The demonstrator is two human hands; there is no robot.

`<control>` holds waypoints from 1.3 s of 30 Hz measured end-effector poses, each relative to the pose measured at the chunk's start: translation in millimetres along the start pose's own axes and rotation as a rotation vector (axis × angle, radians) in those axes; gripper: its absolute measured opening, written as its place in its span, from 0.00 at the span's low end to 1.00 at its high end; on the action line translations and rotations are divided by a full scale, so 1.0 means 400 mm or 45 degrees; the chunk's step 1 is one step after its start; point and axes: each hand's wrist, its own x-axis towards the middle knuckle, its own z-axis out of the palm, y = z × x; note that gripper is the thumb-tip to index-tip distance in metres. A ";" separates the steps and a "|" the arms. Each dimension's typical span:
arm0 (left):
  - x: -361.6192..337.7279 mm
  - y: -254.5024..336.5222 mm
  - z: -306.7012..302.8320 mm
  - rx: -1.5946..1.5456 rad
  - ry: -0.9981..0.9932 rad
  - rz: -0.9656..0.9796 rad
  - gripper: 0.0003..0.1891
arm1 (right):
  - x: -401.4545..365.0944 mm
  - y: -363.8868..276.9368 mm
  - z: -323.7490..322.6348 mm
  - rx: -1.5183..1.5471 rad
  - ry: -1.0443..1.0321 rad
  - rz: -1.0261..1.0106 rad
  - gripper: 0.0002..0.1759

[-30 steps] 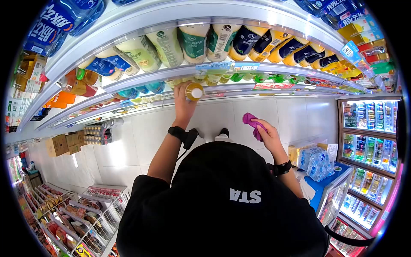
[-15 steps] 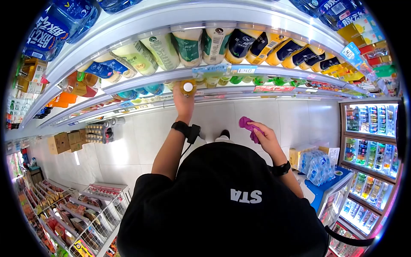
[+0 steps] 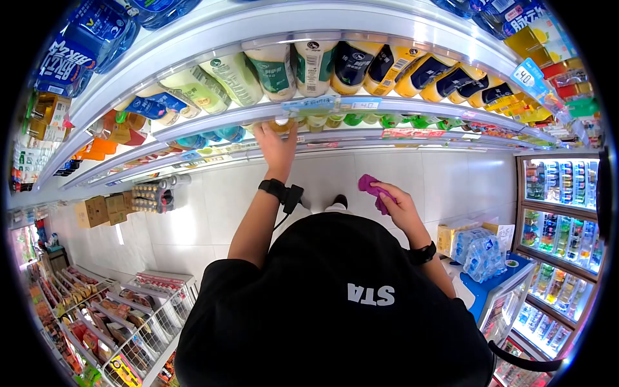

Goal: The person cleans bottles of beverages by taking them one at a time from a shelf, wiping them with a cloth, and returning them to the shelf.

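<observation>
My left hand point(image 3: 278, 151) reaches up to a lower shelf of the drinks rack. Its fingers and thumb lie on either side of a bottle point(image 3: 282, 128) with amber contents and a white-topped cap; the shelf edge above hides part of it. Other bottles point(image 3: 316, 122) stand beside it in the same row. Lower down on the right, my right hand point(image 3: 396, 202) is closed on a crumpled purple cloth point(image 3: 370, 184), held in the air away from the shelves.
Above my left hand, a shelf edge point(image 3: 225, 120) with price tags juts out under a row of large bottles point(image 3: 269, 71). Cartons point(image 3: 97, 211) and packed cans stand on the floor at left, near wire racks point(image 3: 145, 329). Wrapped water bottles point(image 3: 480, 251) and glass-door coolers point(image 3: 560, 222) are at right.
My left hand has moved up and the amber bottle has gone deeper into the shelf, partly under the edge above. My right hand and the cloth stay nearly in place.
</observation>
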 end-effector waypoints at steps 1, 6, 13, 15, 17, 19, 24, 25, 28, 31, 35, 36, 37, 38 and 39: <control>0.000 0.013 -0.009 0.102 0.040 0.020 0.35 | 0.000 0.001 -0.002 0.004 0.001 -0.002 0.16; -0.005 0.016 -0.032 0.073 0.013 0.028 0.33 | -0.001 -0.006 -0.007 -0.037 0.001 -0.041 0.17; 0.039 -0.023 -0.038 0.279 -0.085 -0.076 0.21 | 0.002 0.002 -0.022 -0.036 0.001 -0.031 0.16; 0.053 -0.035 -0.029 0.295 -0.080 -0.074 0.20 | 0.001 0.001 -0.024 -0.032 -0.007 -0.021 0.16; 0.052 -0.042 -0.028 0.309 -0.072 -0.069 0.20 | 0.002 0.001 -0.026 -0.032 -0.015 -0.023 0.16; 0.052 -0.034 -0.028 0.281 -0.112 -0.102 0.20 | 0.001 -0.004 -0.030 -0.033 -0.012 -0.028 0.16; -0.013 0.009 -0.051 0.086 -0.180 -0.009 0.20 | -0.004 0.005 -0.038 -0.035 0.016 -0.069 0.17; -0.023 0.026 -0.055 0.012 -0.323 0.068 0.21 | -0.005 0.008 -0.040 -0.029 0.022 -0.071 0.17; -0.012 0.085 -0.026 -0.212 -0.481 0.051 0.21 | -0.017 0.014 -0.041 -0.014 0.042 -0.060 0.17; 0.022 0.120 0.027 -0.406 -0.480 -0.032 0.17 | -0.024 0.010 -0.047 0.008 0.037 -0.048 0.17; 0.051 0.139 0.059 -0.306 -0.493 -0.095 0.18 | -0.039 0.035 -0.060 0.008 0.081 -0.051 0.17; 0.054 0.142 0.059 -0.353 -0.424 -0.067 0.21 | -0.042 0.040 -0.063 0.003 0.095 -0.064 0.17; 0.055 0.144 0.057 -0.349 -0.430 -0.060 0.21 | -0.045 0.043 -0.065 0.012 0.101 -0.065 0.17; 0.055 0.146 0.053 -0.311 -0.432 -0.048 0.20 | -0.048 0.045 -0.069 0.037 0.104 -0.040 0.16; 0.053 0.150 0.049 -0.274 -0.433 -0.036 0.20 | -0.050 0.048 -0.072 0.062 0.107 -0.015 0.16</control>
